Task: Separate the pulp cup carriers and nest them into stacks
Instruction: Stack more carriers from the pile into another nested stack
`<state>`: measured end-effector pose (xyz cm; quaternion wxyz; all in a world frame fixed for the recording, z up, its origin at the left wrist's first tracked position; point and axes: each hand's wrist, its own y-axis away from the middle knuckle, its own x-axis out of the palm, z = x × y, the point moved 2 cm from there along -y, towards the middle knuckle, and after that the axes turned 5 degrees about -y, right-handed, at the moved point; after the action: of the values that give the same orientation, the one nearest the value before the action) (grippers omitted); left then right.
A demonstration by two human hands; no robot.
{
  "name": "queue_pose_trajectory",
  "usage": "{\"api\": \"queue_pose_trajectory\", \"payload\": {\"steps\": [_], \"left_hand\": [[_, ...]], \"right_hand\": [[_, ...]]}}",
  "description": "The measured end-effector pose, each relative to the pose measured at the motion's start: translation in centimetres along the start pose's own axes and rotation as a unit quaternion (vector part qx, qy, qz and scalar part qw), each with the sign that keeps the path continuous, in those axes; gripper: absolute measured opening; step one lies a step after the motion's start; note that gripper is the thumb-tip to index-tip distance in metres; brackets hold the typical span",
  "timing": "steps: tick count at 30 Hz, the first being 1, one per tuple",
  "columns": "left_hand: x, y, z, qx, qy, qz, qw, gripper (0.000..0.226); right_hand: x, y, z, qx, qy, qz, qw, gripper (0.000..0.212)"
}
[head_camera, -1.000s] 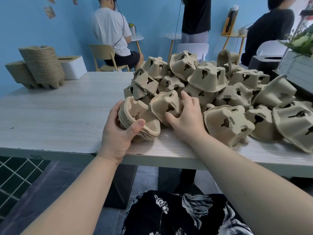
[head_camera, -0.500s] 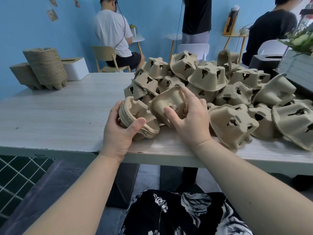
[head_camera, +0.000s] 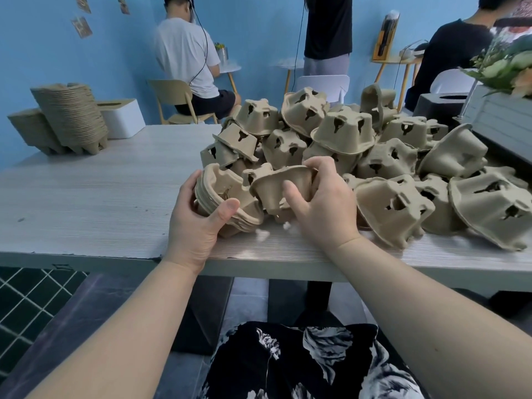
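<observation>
Tan pulp carrier [head_camera: 280, 187], cup-side down, grasped by right hand [head_camera: 319, 203]; left hand [head_camera: 198, 223] clasps nested stack [head_camera: 224, 197]

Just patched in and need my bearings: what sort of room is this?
Probably a shared workroom or small office, not a factory. A wood-grain table bears a loose heap of pulp carriers and finished stacks; other people sit at small side desks along a blue wall.
</observation>
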<state>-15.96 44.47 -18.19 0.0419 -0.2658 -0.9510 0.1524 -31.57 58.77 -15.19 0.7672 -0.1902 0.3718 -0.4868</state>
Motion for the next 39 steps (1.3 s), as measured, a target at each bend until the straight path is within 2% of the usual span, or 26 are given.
{"api": "queue_pose_trajectory", "payload": {"steps": [5, 10, 15, 19, 24, 29, 34, 39], "left_hand": [[-0.2, -0.1, 0.1, 0.007, -0.013, 0.005, 1.000, 0.111], [-0.1, -0.2, 0.0, 0.007, -0.014, 0.003, 1.000, 0.115], [-0.1, -0.2, 0.1, 0.013, -0.026, 0.008, 1.000, 0.114], [0.0, -0.1, 0.0, 0.018, -0.032, 0.020, 0.999, 0.118], [0.3, 0.2, -0.3, 0.035, -0.057, 0.024, 0.997, 0.109], [0.2, 0.1, -0.6, 0.031, -0.057, 0.033, 0.997, 0.130], [0.1, 0.1, -0.7, 0.032, -0.055, 0.041, 0.997, 0.123], [0.8, 0.6, -1.1, 0.025, -0.048, 0.050, 0.997, 0.120]], "right_hand": [[-0.6, 0.1, 0.7, -0.041, 0.022, -0.023, 0.999, 0.029], [-0.8, 0.2, 1.2, -0.081, 0.026, -0.073, 0.994, 0.026], [-1.1, -0.1, 1.5, -0.042, -0.055, -0.082, 0.994, 0.026], [0.1, 0.1, 1.9, -0.033, -0.098, -0.048, 0.994, 0.019], [2.0, 1.5, 1.5, -0.099, -0.038, 0.011, 0.994, 0.036], [2.1, 2.1, 0.8, -0.144, 0.042, 0.071, 0.986, 0.038], [1.3, 2.5, 1.0, -0.111, 0.037, 0.130, 0.985, 0.037], [0.1, 3.3, 1.0, -0.140, 0.047, 0.160, 0.976, 0.035]]}}
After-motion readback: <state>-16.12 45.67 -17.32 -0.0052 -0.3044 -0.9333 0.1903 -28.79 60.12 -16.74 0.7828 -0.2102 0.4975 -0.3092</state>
